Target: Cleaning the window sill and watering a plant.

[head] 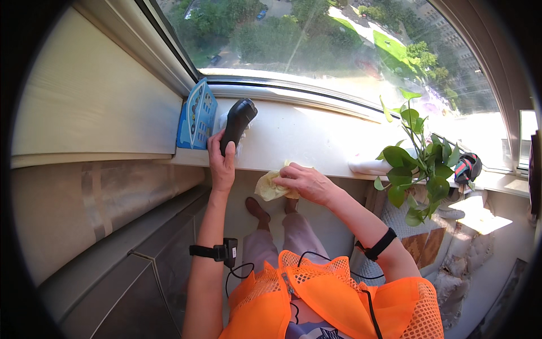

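My left hand (221, 163) grips a black handheld appliance (238, 123), shaped like an electric shaver, above the left end of the white windowsill (292, 140). Just behind the appliance a crumpled whitish thing shows in part; I cannot tell what it is. At the sill's front edge, my right hand (307, 182) pinches a crumpled pale yellow cloth (271, 186). Part of the cloth hangs over that edge. A blue printed cardboard box (198, 116) stands in the left corner, close beside my left hand.
On the right, a leafy green potted plant (400, 163) trails over the sill's edge, by a white container (366, 164). Beyond it lies a dark bundle with red stripes (468, 167). A window (275, 42) rises behind the sill. Dark cabinets (139, 275) stand lower left.
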### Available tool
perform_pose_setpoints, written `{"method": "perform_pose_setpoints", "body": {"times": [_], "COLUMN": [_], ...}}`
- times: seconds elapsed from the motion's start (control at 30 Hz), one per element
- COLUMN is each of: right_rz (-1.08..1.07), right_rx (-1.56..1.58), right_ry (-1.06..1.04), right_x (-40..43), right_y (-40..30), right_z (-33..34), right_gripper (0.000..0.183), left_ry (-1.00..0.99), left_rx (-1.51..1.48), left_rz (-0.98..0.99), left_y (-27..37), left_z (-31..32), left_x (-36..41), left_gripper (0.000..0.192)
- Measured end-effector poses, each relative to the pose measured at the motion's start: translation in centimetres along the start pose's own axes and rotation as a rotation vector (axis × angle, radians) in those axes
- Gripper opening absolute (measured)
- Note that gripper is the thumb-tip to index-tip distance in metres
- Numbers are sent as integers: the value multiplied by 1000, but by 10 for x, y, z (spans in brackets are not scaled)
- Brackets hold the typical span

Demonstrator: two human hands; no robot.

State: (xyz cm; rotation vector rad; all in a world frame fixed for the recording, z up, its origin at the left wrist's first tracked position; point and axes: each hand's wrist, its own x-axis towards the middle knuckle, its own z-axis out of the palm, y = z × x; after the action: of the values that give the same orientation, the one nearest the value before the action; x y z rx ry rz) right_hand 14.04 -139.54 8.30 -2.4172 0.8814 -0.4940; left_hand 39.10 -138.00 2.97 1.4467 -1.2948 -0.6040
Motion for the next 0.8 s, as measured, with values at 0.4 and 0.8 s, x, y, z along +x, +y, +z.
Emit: {"method": "perform_pose_setpoints", "body": {"times": [0.4,0.8], "right_rz": [-221,49], "right_rx": [33,55], "right_ry": [-466,-19], "right_x": [1,-27], "right_y": [-9,-39], "right_z": [23,35], "right_gripper": [24,27], "left_ry": [-24,-38], "left_rx": [-17,24], "left_rz": [-15,-20], "left_y": [1,2], "left_z": [4,6], "left_x": [5,7], "left_gripper": [39,39]}}
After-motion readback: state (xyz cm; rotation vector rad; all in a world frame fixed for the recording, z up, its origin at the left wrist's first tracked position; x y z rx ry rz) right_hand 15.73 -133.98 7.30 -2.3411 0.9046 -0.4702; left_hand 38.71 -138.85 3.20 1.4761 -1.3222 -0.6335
